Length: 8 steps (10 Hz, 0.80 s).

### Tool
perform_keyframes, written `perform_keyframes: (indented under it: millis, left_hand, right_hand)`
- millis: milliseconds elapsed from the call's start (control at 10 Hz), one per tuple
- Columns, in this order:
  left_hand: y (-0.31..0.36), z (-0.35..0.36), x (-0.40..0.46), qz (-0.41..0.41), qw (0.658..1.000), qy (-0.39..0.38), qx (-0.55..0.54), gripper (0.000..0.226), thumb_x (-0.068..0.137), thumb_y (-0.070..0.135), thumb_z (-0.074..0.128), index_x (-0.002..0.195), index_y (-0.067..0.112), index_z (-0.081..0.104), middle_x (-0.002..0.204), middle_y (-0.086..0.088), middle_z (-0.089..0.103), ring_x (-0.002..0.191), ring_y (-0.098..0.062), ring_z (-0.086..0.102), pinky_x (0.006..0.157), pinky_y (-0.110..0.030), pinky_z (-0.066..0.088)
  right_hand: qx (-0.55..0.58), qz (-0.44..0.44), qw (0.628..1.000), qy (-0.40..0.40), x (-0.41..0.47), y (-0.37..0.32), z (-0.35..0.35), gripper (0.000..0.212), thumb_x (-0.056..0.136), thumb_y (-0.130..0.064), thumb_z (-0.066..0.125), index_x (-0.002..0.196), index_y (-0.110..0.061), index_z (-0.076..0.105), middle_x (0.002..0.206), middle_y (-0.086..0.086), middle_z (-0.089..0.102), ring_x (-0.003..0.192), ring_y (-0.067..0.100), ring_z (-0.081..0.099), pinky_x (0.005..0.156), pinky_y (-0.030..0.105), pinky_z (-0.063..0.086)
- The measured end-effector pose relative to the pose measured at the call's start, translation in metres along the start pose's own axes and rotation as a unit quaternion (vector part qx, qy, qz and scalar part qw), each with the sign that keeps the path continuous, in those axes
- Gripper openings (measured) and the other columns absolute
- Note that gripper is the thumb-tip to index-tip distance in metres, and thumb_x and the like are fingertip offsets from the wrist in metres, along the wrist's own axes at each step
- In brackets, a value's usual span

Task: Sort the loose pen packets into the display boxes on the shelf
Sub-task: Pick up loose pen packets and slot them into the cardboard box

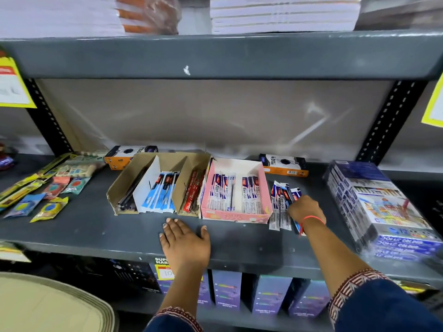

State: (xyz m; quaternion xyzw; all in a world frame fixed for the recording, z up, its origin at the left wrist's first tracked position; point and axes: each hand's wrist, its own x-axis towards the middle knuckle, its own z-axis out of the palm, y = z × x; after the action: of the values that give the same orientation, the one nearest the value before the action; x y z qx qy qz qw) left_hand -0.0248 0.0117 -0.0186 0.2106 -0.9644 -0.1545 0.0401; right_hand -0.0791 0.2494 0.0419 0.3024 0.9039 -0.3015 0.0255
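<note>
A grey metal shelf (72, 226) is running across the view, its surface scuffed and speckled with pale marks. Above it an upper shelf (215, 56) is showing a thick grey front edge with a white chip near its middle, and stacked paper (282, 15) is sitting on top. Black slotted uprights (48, 116) are standing at both sides, leaning inward under the wide lens. A pale back panel (215, 111) is catching soft glare and faint streaks. Yellow tags (14, 85) are hanging at the left and right edges. Below, purple boxes (271, 293) are lining a lower shelf.
</note>
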Motion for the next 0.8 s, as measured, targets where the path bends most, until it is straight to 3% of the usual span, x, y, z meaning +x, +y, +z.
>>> perform_keyframes:
  millis: [200, 300, 500, 700, 800]
  left_hand:
    - [0.000, 0.000, -0.001, 0.000, 1.000, 0.000, 0.001, 0.077, 0.094, 0.052, 0.022, 0.147, -0.001, 0.004, 0.158, -0.017, 0.004, 0.147, -0.028, 0.003, 0.120, -0.040, 0.001]
    - [0.000, -0.001, -0.001, 0.000, 1.000, -0.001, 0.003, 0.077, 0.094, 0.052, 0.022, 0.147, -0.001, 0.004, 0.158, -0.017, 0.004, 0.147, -0.027, 0.003, 0.120, -0.040, 0.001]
    - [0.000, 0.000, 0.000, 0.001, 1.000, 0.001, 0.006, 0.077, 0.094, 0.052, 0.022, 0.147, -0.001, 0.005, 0.158, -0.018, 0.006, 0.147, -0.028, 0.004, 0.120, -0.041, 0.001]
    - [0.000, -0.001, -0.001, 0.004, 1.000, 0.003, 0.009, 0.077, 0.093, 0.052, 0.025, 0.146, -0.001, 0.008, 0.158, -0.018, 0.007, 0.146, -0.028, 0.005, 0.120, -0.042, 0.003]
    - [0.000, 0.000, -0.001, 0.006, 1.000, 0.003, 0.012, 0.077, 0.093, 0.052, 0.025, 0.146, -0.001, 0.007, 0.158, -0.018, 0.007, 0.146, -0.028, 0.006, 0.120, -0.042, 0.004]
  right_hand:
    - [0.017, -0.012, 0.999, -0.036, 0.002, -0.002, -0.003, 0.028, 0.085, -0.004, 0.046, 0.109, 0.002, 0.059, 0.107, 0.020, 0.064, 0.095, 0.036, 0.064, 0.087, 0.041, 0.052]
    - [0.002, -0.025, 0.999, -0.026, 0.000, -0.001, 0.000, 0.028, 0.084, -0.005, 0.048, 0.109, 0.001, 0.060, 0.111, 0.020, 0.065, 0.100, 0.037, 0.064, 0.087, 0.041, 0.052]
    - [0.008, -0.032, 0.999, -0.010, -0.001, 0.001, -0.006, 0.024, 0.083, -0.010, 0.051, 0.100, 0.002, 0.064, 0.087, 0.015, 0.063, 0.081, 0.033, 0.061, 0.076, 0.035, 0.052]
    - [-0.029, -0.020, 0.999, 0.023, -0.003, 0.000, -0.015, 0.036, 0.085, -0.021, 0.053, 0.117, -0.005, 0.059, 0.125, 0.020, 0.058, 0.122, 0.038, 0.045, 0.095, 0.042, 0.041]
    - [-0.030, -0.014, 0.999, 0.020, -0.003, 0.003, -0.020, 0.035, 0.084, -0.028, 0.055, 0.112, -0.009, 0.062, 0.121, 0.017, 0.060, 0.119, 0.034, 0.049, 0.096, 0.043, 0.038]
